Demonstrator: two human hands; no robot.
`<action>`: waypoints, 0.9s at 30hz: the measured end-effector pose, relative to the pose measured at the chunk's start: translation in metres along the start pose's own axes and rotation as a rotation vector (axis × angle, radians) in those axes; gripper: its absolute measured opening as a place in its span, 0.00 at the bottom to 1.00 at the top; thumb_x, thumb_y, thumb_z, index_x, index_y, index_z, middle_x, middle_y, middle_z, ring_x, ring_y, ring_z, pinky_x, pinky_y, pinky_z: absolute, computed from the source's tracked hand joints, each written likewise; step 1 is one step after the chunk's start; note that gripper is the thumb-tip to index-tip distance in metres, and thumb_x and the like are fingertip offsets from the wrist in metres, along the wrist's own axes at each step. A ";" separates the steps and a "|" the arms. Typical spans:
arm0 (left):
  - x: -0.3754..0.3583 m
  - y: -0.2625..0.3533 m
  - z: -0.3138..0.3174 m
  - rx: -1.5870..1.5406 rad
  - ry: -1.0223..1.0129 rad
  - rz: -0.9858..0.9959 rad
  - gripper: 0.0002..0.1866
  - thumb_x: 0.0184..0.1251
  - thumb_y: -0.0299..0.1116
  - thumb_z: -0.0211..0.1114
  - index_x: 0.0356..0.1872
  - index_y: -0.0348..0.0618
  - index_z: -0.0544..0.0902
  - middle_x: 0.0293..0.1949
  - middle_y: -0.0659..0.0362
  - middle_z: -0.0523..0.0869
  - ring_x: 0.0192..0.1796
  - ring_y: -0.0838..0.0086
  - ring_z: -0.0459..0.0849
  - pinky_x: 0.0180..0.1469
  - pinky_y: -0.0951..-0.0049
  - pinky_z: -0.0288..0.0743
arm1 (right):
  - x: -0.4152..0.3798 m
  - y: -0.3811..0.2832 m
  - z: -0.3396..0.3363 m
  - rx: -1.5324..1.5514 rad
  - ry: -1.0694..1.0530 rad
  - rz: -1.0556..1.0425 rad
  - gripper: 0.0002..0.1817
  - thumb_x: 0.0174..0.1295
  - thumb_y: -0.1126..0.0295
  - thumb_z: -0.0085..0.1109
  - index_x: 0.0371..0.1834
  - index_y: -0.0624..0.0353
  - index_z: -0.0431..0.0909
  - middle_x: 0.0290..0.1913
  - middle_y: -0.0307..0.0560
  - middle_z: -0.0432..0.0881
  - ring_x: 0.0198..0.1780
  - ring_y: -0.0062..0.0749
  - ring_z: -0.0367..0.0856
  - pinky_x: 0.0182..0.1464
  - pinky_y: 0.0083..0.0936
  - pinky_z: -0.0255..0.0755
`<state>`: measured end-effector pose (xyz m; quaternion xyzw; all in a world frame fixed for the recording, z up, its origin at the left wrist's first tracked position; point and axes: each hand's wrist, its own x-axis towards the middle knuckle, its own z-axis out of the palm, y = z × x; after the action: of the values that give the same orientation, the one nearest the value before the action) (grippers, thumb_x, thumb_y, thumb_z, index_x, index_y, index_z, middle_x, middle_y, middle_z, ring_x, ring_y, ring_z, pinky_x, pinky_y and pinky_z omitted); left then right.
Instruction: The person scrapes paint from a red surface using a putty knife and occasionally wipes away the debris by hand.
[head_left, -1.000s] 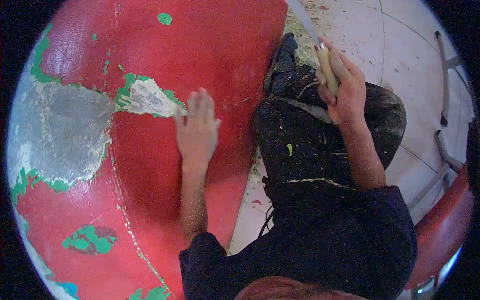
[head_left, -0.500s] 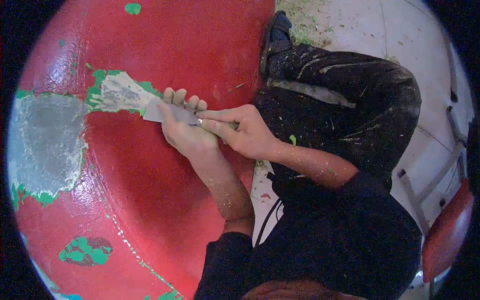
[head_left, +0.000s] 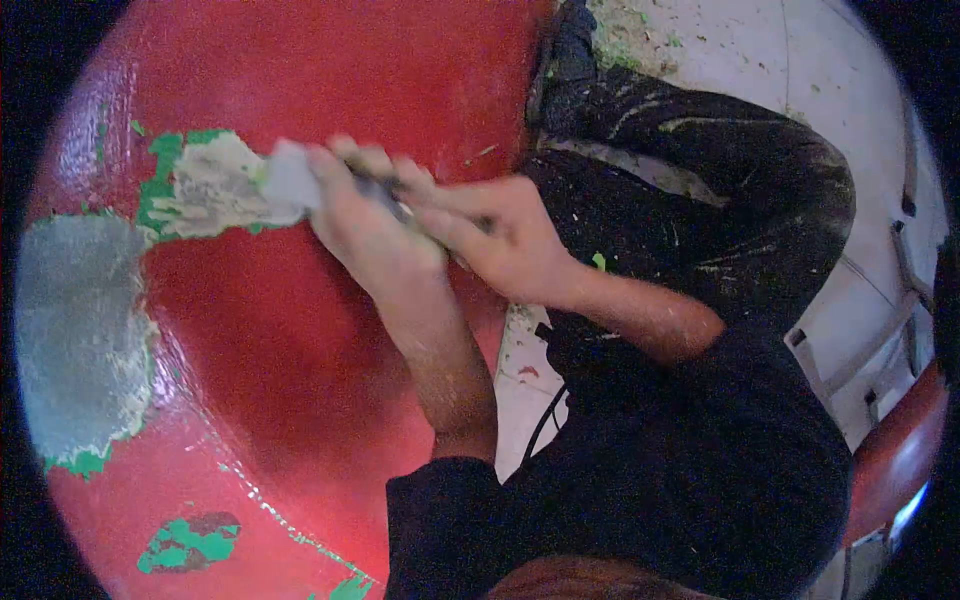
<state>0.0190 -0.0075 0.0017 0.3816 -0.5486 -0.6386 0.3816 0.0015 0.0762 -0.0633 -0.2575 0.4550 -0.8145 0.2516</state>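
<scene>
A putty knife (head_left: 290, 182), its broad flat blade lying on a scraped strip, is held in both hands. My left hand (head_left: 385, 245) has its thumb along the blade side and its fingers curled at the far side. My right hand (head_left: 510, 235) is closed around the handle end, which is mostly hidden by the fingers. Both hands are blurred by motion. The scraped strip (head_left: 215, 180) shows pale grey-beige with ragged green paint (head_left: 160, 185) at its edges. Small green bits lie by the blade's edge.
A glossy red painted surface (head_left: 280, 340) curves around the strip. A larger bare grey patch (head_left: 80, 320) lies at left, and a green-and-brown chipped spot (head_left: 190, 542) at lower left. My dusty dark trouser leg (head_left: 700, 180) is at right. Paint debris (head_left: 640, 45) lies on the pale floor.
The putty knife and both hands have shifted slightly left and up, the blade turning against the strip. The whole view has shifted a little too.
</scene>
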 end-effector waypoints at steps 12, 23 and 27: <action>-0.006 0.004 0.014 -0.084 0.099 -0.130 0.16 0.71 0.50 0.47 0.28 0.50 0.68 0.17 0.63 0.65 0.18 0.69 0.71 0.24 0.63 0.73 | 0.006 -0.011 -0.013 0.187 -0.132 0.197 0.14 0.62 0.70 0.55 0.47 0.67 0.79 0.37 0.42 0.83 0.39 0.16 0.75 0.42 0.19 0.71; 0.013 0.017 0.024 -0.037 -0.055 0.004 0.17 0.72 0.49 0.46 0.27 0.50 0.67 0.15 0.66 0.63 0.16 0.76 0.64 0.22 0.70 0.69 | 0.024 -0.016 -0.002 0.192 -0.070 0.191 0.12 0.64 0.68 0.54 0.33 0.69 0.79 0.24 0.31 0.74 0.32 0.11 0.68 0.32 0.17 0.66; -0.019 -0.004 0.008 -0.006 -0.084 -0.034 0.18 0.73 0.47 0.44 0.27 0.48 0.65 0.16 0.64 0.63 0.18 0.75 0.66 0.29 0.65 0.76 | 0.004 -0.013 -0.002 0.250 -0.087 0.168 0.13 0.64 0.66 0.55 0.35 0.69 0.79 0.25 0.32 0.74 0.33 0.11 0.68 0.31 0.17 0.67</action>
<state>0.0196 0.0130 -0.0006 0.3627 -0.5556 -0.6621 0.3484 -0.0055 0.0809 -0.0520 -0.2200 0.3590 -0.8289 0.3684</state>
